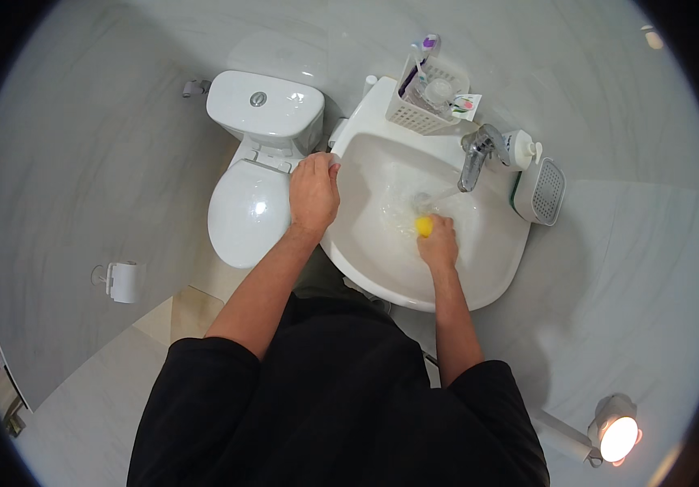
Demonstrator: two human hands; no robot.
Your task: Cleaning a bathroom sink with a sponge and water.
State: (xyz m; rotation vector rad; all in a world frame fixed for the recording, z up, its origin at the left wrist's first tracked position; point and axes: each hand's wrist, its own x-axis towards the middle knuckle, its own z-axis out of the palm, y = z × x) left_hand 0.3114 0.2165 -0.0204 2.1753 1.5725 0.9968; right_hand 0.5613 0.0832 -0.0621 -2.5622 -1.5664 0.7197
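Down in the white ceramic washbasin (373, 289), my right hand (439, 245) grips a small yellow sponge-like piece (424, 226). It is low over the bowl, close to the drain (423, 201). Water (443, 195) runs from the chrome mixer tap (476, 158) and spreads over the bottom of the bowl. My left hand (314, 192) is at the basin's left rim with its fingers curled. A bit of white shows by its fingertips; whether that is the rim or something held is unclear.
A toilet with its lid (249, 213) down stands left of the basin. On the ledge are a white plastic basket (419, 119) of toothbrushes and toiletries and a pump bottle (518, 149). A grey-and-white caddy (541, 192) sits at the right edge. A toilet roll (123, 282) hangs left.
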